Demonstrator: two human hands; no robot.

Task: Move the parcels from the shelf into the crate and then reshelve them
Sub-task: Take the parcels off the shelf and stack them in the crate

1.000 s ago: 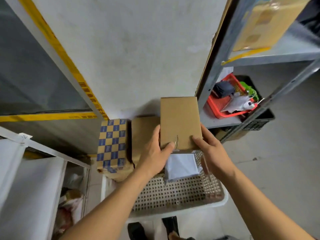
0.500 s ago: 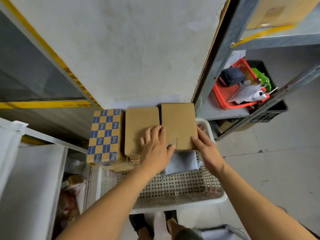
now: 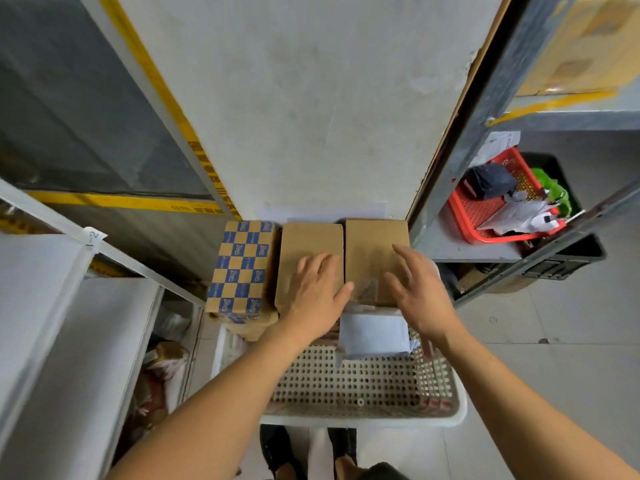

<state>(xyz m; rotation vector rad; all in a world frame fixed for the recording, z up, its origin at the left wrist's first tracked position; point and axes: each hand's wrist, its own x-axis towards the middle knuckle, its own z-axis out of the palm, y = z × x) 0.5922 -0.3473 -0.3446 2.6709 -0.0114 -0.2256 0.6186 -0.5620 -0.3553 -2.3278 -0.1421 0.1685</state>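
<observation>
Against the shelf's back wall, three parcels stand in a row: a blue-and-tan chequered carton, a plain brown cardboard box, and a second brown cardboard box. Left hand lies flat, fingers straight, on the middle box; right hand hovers spread, holding nothing. White padded envelope lies just below-left of right hand, inside the white perforated plastic crate, long axis crosswise.

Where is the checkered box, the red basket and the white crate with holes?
checkered box (image 3: 240,266), head view, middle of its top face.
red basket (image 3: 476,211), head view, bare mesh floor.
white crate (image 3: 360,419), head view, near rim.
</observation>
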